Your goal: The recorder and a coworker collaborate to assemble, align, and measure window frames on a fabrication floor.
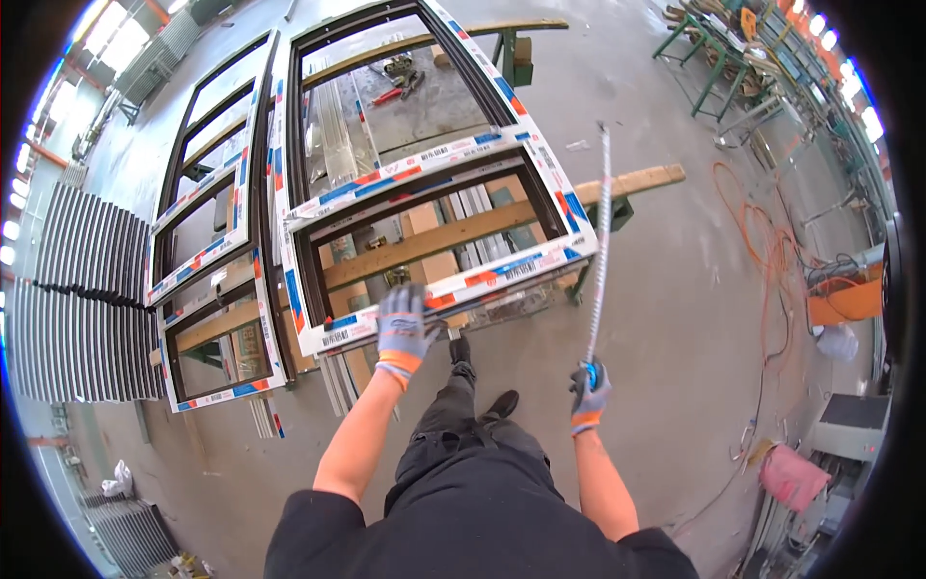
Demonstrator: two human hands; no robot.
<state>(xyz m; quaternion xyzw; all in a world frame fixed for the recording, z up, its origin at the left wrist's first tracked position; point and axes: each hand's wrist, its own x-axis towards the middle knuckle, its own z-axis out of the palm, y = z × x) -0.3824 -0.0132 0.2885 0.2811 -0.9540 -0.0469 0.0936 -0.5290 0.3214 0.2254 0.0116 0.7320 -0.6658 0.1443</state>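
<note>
My left hand (401, 329), in a grey glove with an orange cuff, lies on the near rail of a dark window frame (362, 331). Its fingers stretch forward over the rail, and what is under the palm is hidden. The frame's faces carry white protective film with blue and orange patches. Off to the right, my right hand (588, 391) is closed around the blue and black case of a tape measure (591, 373). From it the long pale blade (603, 232) runs out away from me, past the frame's right side, with its tip over the floor.
Wooden beams (637, 181) on green stands bear the frame. A second filmed frame (198, 261) lies to its left. Red-handled pliers (388, 96) lie beyond the crossbar. Stacked dark profiles (87, 338) stand far left. Orange hose (762, 236) and a workbench (723, 48) are at right.
</note>
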